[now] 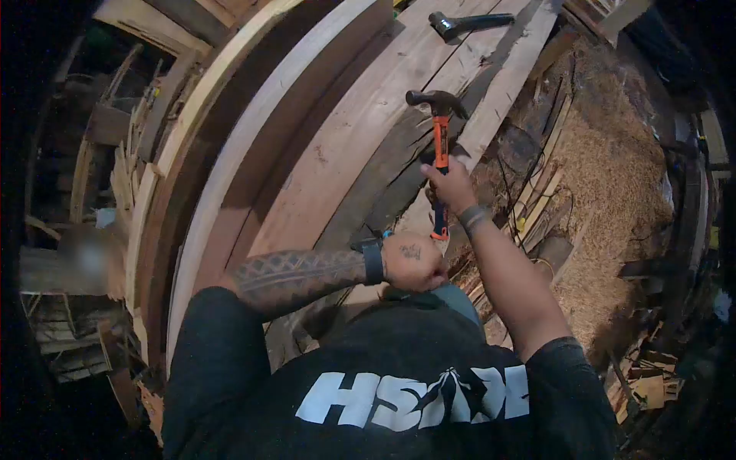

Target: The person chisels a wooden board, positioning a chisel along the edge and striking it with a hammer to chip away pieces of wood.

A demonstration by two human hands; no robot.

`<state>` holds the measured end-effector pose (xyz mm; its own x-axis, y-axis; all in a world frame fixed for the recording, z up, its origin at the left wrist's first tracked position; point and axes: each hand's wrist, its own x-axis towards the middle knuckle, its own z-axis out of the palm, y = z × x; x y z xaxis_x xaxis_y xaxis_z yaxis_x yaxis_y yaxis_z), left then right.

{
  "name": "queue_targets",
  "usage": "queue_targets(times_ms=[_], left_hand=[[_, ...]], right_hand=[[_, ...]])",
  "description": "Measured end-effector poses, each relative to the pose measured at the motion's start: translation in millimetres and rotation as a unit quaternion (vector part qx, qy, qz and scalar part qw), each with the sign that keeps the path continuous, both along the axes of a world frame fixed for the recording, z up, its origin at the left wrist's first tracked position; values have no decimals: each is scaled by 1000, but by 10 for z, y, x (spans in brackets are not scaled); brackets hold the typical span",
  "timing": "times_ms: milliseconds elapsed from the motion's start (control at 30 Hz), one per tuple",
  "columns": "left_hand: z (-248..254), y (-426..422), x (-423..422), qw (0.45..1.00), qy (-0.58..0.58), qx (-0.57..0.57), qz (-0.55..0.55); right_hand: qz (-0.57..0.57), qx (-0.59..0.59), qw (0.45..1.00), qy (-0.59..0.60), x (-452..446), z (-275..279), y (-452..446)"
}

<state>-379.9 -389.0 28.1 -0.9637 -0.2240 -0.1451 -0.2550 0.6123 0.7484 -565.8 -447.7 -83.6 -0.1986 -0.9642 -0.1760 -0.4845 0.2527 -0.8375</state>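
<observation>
My right hand (pixel 452 186) is wrapped round the handle of a claw hammer (pixel 440 134) with an orange and black grip. The hammer's dark head points away from me, above the wooden planks. Close to my body, my left hand (pixel 414 262) is closed, its back turned up and its wrist wearing a dark watch. Whatever its fingers hold, if anything, is hidden. A second, dark hammer-like tool (pixel 468 25) lies on the planks (pixel 337 146) at the top.
Long curved wooden beams (pixel 253 138) stand along the left. Sawdust (pixel 606 169) covers the ground on the right, with thin wood strips and a dark cable beside it. Scrap wood (pixel 652 387) lies at lower right.
</observation>
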Motion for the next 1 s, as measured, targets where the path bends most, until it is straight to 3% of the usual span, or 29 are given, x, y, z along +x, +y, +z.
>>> queue_targets(times_ms=[233,333,433,533,600,633,667,733,800,833,900,1000], left_hand=[[42,-272,267,993,76,83,-28],[27,-326,444,978,176,110,15],[61,-398,506,967,177,181,9],[176,-640,644,973,123,181,-75],[219,-964,877,936,232,191,-183],[215,-1273,1154,898,249,343,-120],[225,-1331,1644,924,237,277,116],[431,-1354,1930,930,180,184,262],[680,-1476,1926,976,124,158,80],[665,-1314,1819,948,191,248,60],[685,-925,1501,936,263,235,14],[708,-578,1044,973,229,-21,-33]], right_hand=[[11,76,995,-68,119,208,-87],[15,14,998,-54,96,44,-72],[30,17,997,-71,64,-5,-73],[-14,108,977,-184,65,48,-42],[18,45,995,-83,40,-5,-33],[27,13,999,-32,20,-33,-45],[16,30,998,-55,-3,-55,-43],[12,66,992,-103,5,-75,-15],[36,54,994,-84,8,-31,-13],[44,44,996,-70,-3,11,-32],[36,39,995,-88,13,55,-46],[45,23,993,-103,52,46,-31]])
